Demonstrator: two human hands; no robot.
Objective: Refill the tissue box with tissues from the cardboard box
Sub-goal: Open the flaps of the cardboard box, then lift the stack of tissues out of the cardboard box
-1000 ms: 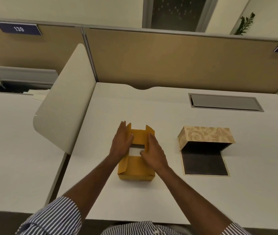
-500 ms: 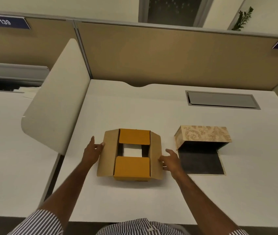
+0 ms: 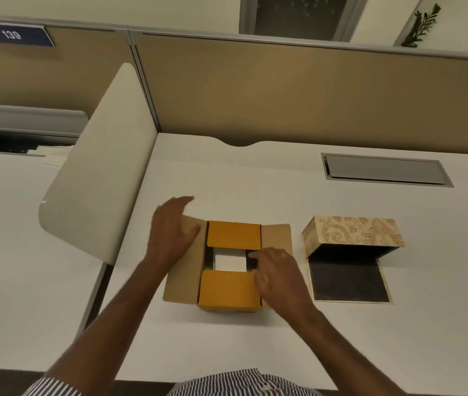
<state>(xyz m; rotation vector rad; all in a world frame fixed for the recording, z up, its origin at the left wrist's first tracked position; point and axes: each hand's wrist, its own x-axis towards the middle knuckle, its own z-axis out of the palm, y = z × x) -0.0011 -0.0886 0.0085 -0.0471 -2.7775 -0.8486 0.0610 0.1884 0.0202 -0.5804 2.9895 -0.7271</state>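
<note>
A yellow-brown cardboard box [image 3: 228, 291] stands on the white desk [image 3: 227, 172] in front of me. Its two side flaps lie folded out, and its near and far flaps lie flat over the top. White tissues [image 3: 229, 260] show through the gap between them. My left hand [image 3: 170, 232] rests, fingers spread, on the left flap. My right hand [image 3: 277, 277] lies over the right flap, its fingers reaching to the gap's right edge. The patterned beige tissue box [image 3: 352, 234] stands to the right, tipped open with its dark base panel [image 3: 347, 281] flat on the desk.
A rounded white divider panel [image 3: 98, 167] rises on the left between this desk and the neighbouring one. A grey cable hatch [image 3: 384, 170] is set in the desk at the back right. Tan partition walls [image 3: 284, 92] close off the back.
Both hands came inward from the outer edges of the side flaps. The left now lies on the left flap and the right reaches the gap over the tissues. The side flaps stay folded out.
</note>
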